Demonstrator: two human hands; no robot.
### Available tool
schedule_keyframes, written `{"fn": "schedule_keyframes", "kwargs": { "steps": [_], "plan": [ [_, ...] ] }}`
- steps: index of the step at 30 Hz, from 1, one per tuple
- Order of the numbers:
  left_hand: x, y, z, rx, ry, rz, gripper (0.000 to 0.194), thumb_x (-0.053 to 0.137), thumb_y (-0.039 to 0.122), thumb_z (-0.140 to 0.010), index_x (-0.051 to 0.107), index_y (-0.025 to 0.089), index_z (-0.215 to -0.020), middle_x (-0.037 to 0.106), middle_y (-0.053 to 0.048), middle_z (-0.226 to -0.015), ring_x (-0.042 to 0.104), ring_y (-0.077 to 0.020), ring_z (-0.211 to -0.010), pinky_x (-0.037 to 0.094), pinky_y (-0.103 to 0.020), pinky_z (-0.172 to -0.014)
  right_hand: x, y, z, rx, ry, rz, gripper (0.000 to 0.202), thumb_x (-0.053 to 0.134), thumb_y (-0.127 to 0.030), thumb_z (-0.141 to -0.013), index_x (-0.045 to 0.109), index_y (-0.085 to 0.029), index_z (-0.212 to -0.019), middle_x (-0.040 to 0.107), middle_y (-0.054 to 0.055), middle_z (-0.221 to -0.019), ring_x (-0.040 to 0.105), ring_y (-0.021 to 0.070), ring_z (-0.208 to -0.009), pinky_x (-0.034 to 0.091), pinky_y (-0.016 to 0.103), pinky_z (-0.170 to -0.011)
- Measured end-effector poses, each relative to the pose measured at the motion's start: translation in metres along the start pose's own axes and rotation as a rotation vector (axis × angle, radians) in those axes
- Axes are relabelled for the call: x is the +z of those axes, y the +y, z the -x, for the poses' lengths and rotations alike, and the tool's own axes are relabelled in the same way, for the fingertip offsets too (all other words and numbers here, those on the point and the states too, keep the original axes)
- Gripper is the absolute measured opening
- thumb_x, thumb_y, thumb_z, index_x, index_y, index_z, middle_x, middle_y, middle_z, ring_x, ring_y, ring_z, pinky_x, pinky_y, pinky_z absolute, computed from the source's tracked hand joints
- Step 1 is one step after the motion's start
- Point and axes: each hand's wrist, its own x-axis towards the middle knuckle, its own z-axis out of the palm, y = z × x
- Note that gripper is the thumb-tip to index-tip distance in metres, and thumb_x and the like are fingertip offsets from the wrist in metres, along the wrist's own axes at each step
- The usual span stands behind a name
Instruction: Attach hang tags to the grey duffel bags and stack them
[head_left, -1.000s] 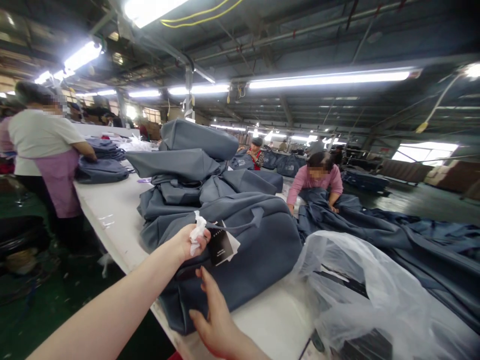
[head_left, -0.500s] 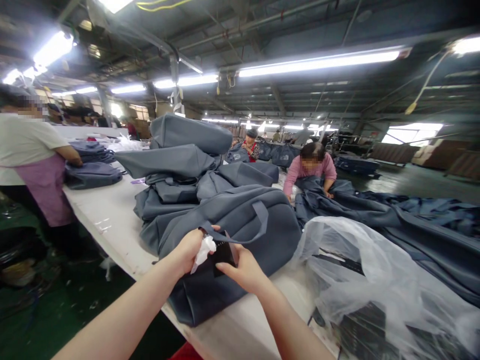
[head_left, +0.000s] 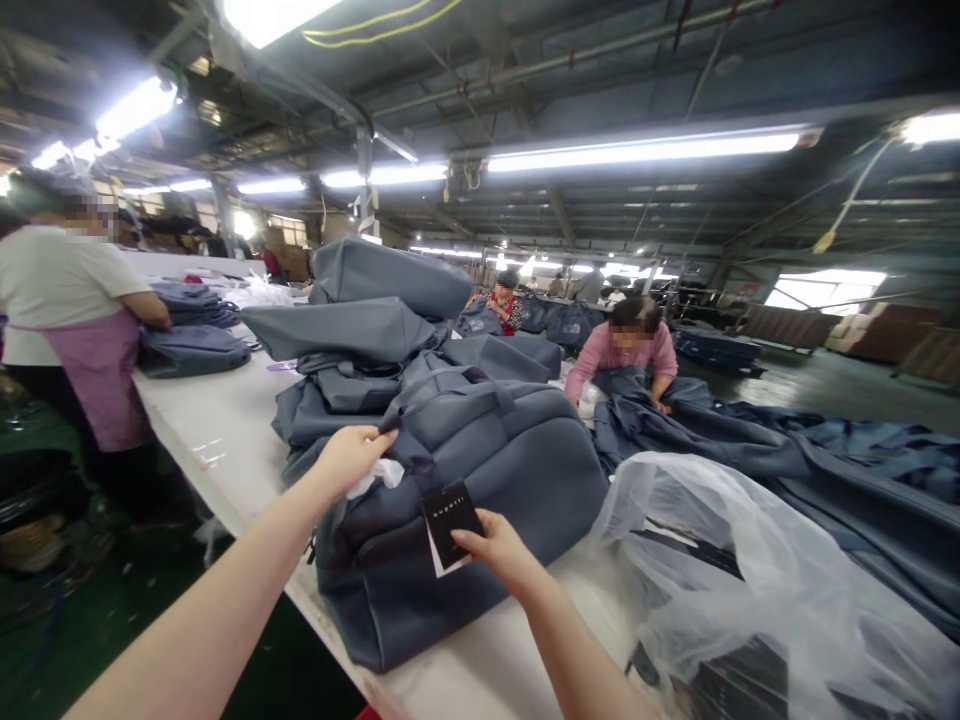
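At lower centre, black tag (head_left: 446,515) juts left from right hand (head_left: 499,550), thumb clamped on it; left hand (head_left: 349,462) pinches blue-grey bag (head_left: 532,475), arm outstretched.

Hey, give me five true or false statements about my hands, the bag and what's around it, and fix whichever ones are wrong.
The right hand holds a black hang tag. True.
The left hand holds a pair of scissors. False: it is at the blue-grey duffel bag, with a crumpled white scrap.
A translucent plastic bag lies to the right of the duffel bag. True.
The co-worker at the far left wears a purple apron. True.
The duffel bag lies on the floor. False: it lies on the white table.
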Motion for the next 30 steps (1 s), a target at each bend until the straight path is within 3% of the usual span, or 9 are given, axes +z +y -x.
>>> {"fn": "schedule_keyframes", "kwargs": {
  "steps": [2,5,7,9,12,16,18,23,30],
  "plan": [
    [0.001,0.003,0.021,0.059,0.066,-0.024,0.036,0.053,0.050,-0.077,0.067,0.018,-0.068,0.063,-0.001,-0.060,0.059,-0.0194,-0.063,0.043,-0.026,-0.059,0.004,0.009,0.012,-0.053,0.095,0.072,0.043,0.068,-0.050,-0.070,0.062,-0.014,-0.093,0.069,0.008,-0.086,0.065,0.0237,-0.077,0.052,0.035,-0.067],
    [0.017,0.004,0.084,0.199,0.317,-0.024,0.028,0.050,0.040,-0.084,0.068,0.022,-0.095,0.070,-0.007,-0.098,0.060,-0.0240,-0.101,0.046,-0.032,-0.090,0.004,0.015,0.041,-0.285,0.530,0.329,0.045,0.069,-0.048,-0.070,0.060,-0.017,-0.102,0.065,0.012,-0.106,0.060,0.0286,-0.100,0.047,0.044,-0.090],
    [0.042,-0.002,0.136,0.357,0.186,0.005,0.026,0.045,0.035,-0.089,0.068,0.027,-0.098,0.069,-0.008,-0.102,0.062,-0.0224,-0.100,0.049,-0.033,-0.090,0.002,0.016,0.064,-0.468,0.801,0.508,0.041,0.068,-0.045,-0.073,0.060,-0.019,-0.104,0.061,0.013,-0.113,0.055,0.0298,-0.109,0.040,0.048,-0.099],
    [0.072,-0.013,0.178,0.550,-0.162,-0.003,0.026,0.046,0.032,-0.088,0.067,0.032,-0.104,0.070,-0.007,-0.102,0.065,-0.0217,-0.094,0.054,-0.032,-0.079,-0.002,0.021,0.084,-0.547,0.816,0.590,0.032,0.064,-0.043,-0.076,0.061,-0.020,-0.098,0.061,0.013,-0.111,0.055,0.0304,-0.108,0.039,0.050,-0.099],
    [0.090,-0.039,0.202,0.398,-0.078,-0.027,0.024,0.048,0.033,-0.088,0.067,0.033,-0.103,0.068,-0.007,-0.107,0.066,-0.0216,-0.095,0.055,-0.032,-0.081,-0.010,0.039,0.102,-0.393,0.668,0.508,0.033,0.067,-0.049,-0.071,0.065,-0.021,-0.089,0.065,0.013,-0.105,0.058,0.0312,-0.103,0.044,0.048,-0.096],
    [0.039,-0.080,0.168,-0.062,0.398,-0.145,0.034,0.053,0.045,-0.085,0.061,0.024,-0.111,0.064,-0.010,-0.117,0.057,-0.0254,-0.113,0.044,-0.036,-0.099,-0.020,0.071,0.104,0.109,0.622,0.048,0.054,0.071,-0.060,-0.060,0.065,-0.018,-0.093,0.068,0.013,-0.102,0.061,0.0312,-0.104,0.051,0.041,-0.089],
    [0.002,-0.098,0.136,-0.207,0.442,-0.206,0.042,0.052,0.052,-0.082,0.061,0.021,-0.109,0.065,-0.010,-0.114,0.058,-0.0279,-0.109,0.044,-0.037,-0.095,-0.020,0.083,0.103,0.290,0.599,-0.195,0.060,0.074,-0.059,-0.058,0.062,-0.017,-0.098,0.067,0.014,-0.107,0.061,0.0306,-0.107,0.053,0.040,-0.086],
    [-0.041,-0.112,0.052,-0.284,0.135,-0.221,0.061,0.037,0.070,-0.080,0.065,0.023,-0.106,0.069,-0.009,-0.110,0.060,-0.0300,-0.105,0.044,-0.037,-0.088,-0.004,0.089,0.096,0.405,0.619,-0.446,0.054,0.077,-0.051,-0.060,0.062,-0.016,-0.099,0.066,0.015,-0.114,0.061,0.0277,-0.110,0.055,0.034,-0.079],
    [-0.021,-0.059,-0.010,-0.058,-0.158,-0.367,0.087,0.048,0.082,-0.061,0.059,0.013,-0.114,0.062,-0.019,-0.119,0.058,-0.0362,-0.108,0.044,-0.040,-0.088,0.017,0.081,0.067,0.360,0.447,-0.733,0.030,0.074,-0.038,-0.070,0.065,-0.016,-0.088,0.071,0.009,-0.090,0.068,0.0206,-0.087,0.056,0.030,-0.076]
  ]
}}
